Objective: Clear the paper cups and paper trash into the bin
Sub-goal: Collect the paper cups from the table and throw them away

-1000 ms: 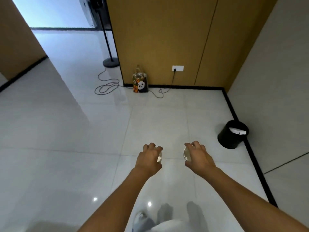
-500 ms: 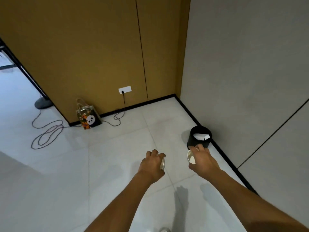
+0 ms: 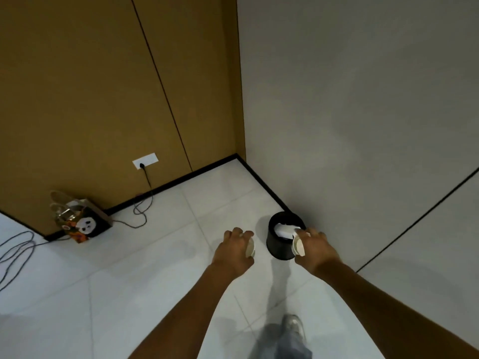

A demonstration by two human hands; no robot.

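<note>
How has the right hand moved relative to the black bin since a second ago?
Yes: the right hand with its paper cup has closed in on the bin, now overlapping its rim.

Likely an office corridor corner: white tiled floor (image 3: 129, 294) under the hands, wood-panelled wall (image 3: 90, 86) and wall socket (image 3: 145, 160) beyond them.

No text, brand, number or sign can be read anywhere. The gift bag (image 3: 83, 224) on the floor by the brown wall carries a panda face and orange patterning, but no legible lettering. The paper cups (image 3: 298, 245) show plain white surfaces, and the black bin (image 3: 278, 248) and the wall socket (image 3: 145, 160) bear no readable marking.
</note>
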